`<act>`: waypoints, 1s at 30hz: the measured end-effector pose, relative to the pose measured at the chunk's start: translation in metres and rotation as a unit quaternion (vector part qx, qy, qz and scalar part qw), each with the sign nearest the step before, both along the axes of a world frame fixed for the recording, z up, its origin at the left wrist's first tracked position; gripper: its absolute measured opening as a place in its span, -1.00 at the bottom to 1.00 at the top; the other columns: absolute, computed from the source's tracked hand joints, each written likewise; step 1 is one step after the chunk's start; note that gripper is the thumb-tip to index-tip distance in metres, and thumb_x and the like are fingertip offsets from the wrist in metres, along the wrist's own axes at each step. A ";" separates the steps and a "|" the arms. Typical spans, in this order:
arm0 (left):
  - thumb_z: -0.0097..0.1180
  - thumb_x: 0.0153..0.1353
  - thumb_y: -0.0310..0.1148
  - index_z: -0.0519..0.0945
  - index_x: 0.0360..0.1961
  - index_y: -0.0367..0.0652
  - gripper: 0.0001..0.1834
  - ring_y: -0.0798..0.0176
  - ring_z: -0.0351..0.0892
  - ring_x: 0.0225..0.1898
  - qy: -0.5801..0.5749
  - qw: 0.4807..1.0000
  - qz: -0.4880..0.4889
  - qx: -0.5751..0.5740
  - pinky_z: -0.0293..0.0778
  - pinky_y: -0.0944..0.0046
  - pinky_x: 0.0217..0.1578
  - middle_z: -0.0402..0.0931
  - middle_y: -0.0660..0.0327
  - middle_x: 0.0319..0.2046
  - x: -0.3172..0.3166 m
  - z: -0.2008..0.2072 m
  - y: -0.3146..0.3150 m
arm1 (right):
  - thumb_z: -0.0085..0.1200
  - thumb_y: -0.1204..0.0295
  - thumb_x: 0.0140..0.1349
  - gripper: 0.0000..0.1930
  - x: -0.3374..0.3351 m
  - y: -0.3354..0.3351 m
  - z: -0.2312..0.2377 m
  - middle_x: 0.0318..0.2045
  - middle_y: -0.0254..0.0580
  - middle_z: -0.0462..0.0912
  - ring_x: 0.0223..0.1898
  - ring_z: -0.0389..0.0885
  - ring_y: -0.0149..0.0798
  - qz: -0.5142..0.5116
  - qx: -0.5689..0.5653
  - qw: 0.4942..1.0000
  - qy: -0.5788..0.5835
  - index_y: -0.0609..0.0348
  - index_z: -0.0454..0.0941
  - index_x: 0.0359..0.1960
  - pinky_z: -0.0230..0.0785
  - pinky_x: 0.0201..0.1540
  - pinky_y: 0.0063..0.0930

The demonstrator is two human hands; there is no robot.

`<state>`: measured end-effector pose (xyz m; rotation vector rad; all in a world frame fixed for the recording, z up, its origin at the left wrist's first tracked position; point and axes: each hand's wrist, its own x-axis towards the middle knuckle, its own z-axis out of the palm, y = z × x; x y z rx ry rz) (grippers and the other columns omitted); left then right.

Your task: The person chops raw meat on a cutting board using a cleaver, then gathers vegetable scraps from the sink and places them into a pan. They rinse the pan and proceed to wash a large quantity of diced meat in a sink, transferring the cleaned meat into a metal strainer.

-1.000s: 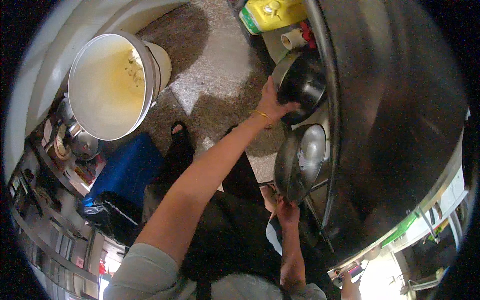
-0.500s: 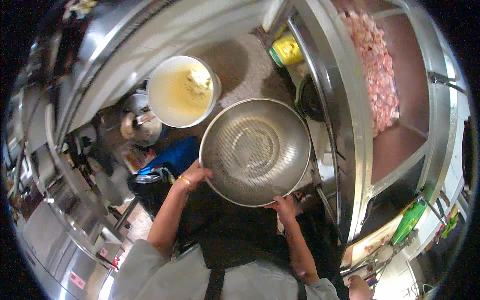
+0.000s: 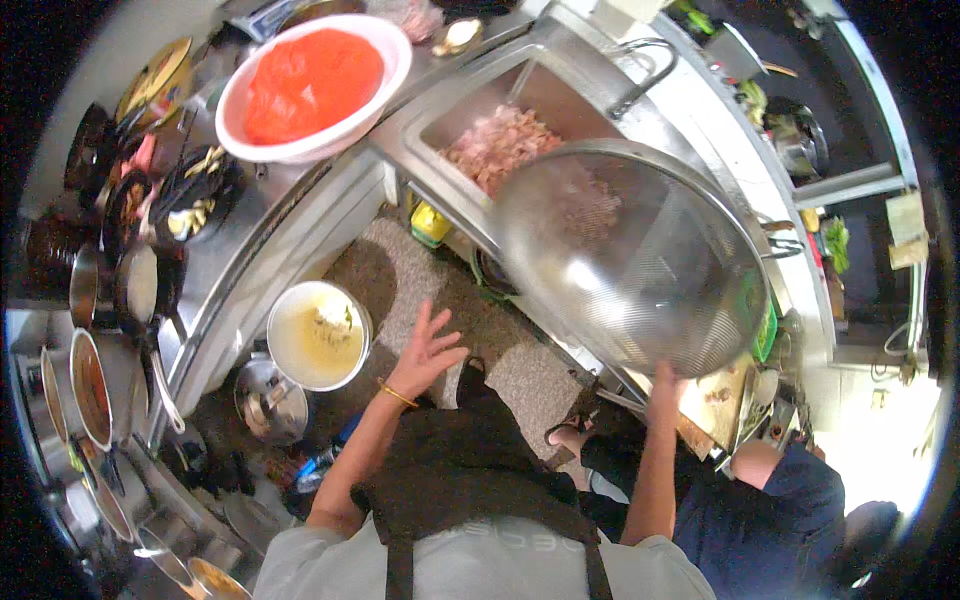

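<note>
Right hand [image 3: 664,388]: pinching near edge of sieve [image 3: 640,310] | sieve: aloft, overlapping sink [image 3: 578,92] in view, partly covering meat [image 3: 495,145]; looks tilted, likely from one-edge hold | left hand [image 3: 422,362]: fingers spread, empty, left of sieve, apart | bucket [image 3: 283,325]: farther left, on floor [image 3: 400,262]

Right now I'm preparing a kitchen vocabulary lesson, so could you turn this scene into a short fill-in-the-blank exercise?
1. The metal strainer is held in the person's ____ hand.
2. The empty hand, with its fingers spread, is the ____ one.
3. The white bucket stands on the ____.
4. In the picture, the bowl with red contents is to the ____ of the sink.

Missing words: right; left; floor; left.
</note>
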<state>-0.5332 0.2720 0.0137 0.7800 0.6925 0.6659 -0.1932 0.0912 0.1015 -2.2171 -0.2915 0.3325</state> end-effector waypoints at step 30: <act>0.17 0.28 -0.44 0.34 0.28 -0.13 -0.46 0.11 0.58 0.05 0.108 0.965 -0.180 0.159 0.58 0.12 0.00 0.46 0.06 0.17 0.173 0.018 0.204 | -0.04 0.52 0.08 -0.28 0.276 0.114 -0.053 0.26 0.24 0.25 0.24 0.34 0.27 -0.056 0.389 0.786 0.478 0.41 0.02 0.33 0.30 0.28 0.24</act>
